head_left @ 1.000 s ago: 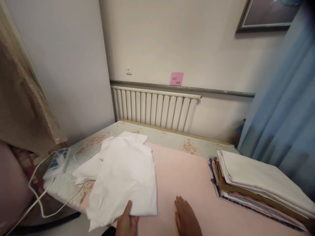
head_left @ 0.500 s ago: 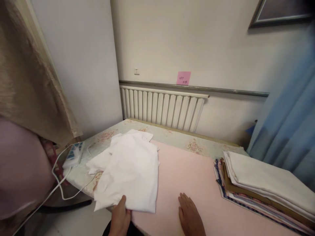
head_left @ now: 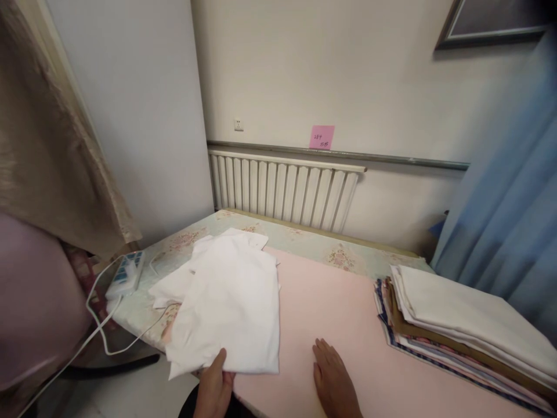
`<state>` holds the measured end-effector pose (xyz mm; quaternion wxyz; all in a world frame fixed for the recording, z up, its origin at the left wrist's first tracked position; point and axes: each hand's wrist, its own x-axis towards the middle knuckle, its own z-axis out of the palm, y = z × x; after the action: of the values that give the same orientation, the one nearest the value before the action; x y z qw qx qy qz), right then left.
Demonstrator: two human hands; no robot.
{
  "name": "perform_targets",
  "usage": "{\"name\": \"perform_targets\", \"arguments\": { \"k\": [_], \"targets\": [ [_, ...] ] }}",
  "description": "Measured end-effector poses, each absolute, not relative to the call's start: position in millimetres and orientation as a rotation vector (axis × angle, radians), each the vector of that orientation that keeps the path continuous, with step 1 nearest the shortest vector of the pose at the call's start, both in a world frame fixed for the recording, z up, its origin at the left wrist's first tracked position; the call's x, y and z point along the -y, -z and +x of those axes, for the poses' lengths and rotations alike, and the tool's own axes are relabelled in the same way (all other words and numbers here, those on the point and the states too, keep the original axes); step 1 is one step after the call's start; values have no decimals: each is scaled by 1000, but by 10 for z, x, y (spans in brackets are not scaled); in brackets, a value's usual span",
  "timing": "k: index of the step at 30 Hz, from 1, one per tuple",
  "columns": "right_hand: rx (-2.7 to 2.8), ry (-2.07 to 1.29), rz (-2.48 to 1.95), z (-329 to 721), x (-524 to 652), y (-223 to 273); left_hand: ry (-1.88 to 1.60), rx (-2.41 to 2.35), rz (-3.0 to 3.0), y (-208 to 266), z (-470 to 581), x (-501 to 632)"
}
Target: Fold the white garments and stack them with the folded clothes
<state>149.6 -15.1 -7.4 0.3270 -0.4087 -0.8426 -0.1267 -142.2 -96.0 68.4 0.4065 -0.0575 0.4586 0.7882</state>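
While the left hand [head_left: 214,383] grips the near edge of a white cloth [head_left: 230,307], thumb on top and fingers tucked under, the right hand [head_left: 333,374] lies open, palm down, on a pink sheet [head_left: 311,296] spread over the table. The white cloth, loosely layered and a little creased, covers the left part of that sheet, its near left corner jutting past the table's near edge and its far side reaching onto the pale green floral tablecloth [head_left: 302,235]. Toward the table's right end sits a stack of folded fabrics [head_left: 470,307], cream on top, with brown and a dark checked layer below, well apart from the white cloth and to the right of the right hand. At the table's left corner rests a power strip [head_left: 126,273], a white cable [head_left: 96,328] hanging beside it. Beyond the far edge, a white radiator [head_left: 282,188] lines the wall under a pink note [head_left: 321,137]; a blue curtain [head_left: 509,191] hangs past the stack.
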Motion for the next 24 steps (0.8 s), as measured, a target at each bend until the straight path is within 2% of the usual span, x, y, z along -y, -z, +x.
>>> {"name": "perform_targets", "arguments": {
  "k": [24],
  "targets": [
    [2253, 352, -1134, 1497, 172, 49, -2024, -1112, -105, -612, -1440, 949]
  ]
}}
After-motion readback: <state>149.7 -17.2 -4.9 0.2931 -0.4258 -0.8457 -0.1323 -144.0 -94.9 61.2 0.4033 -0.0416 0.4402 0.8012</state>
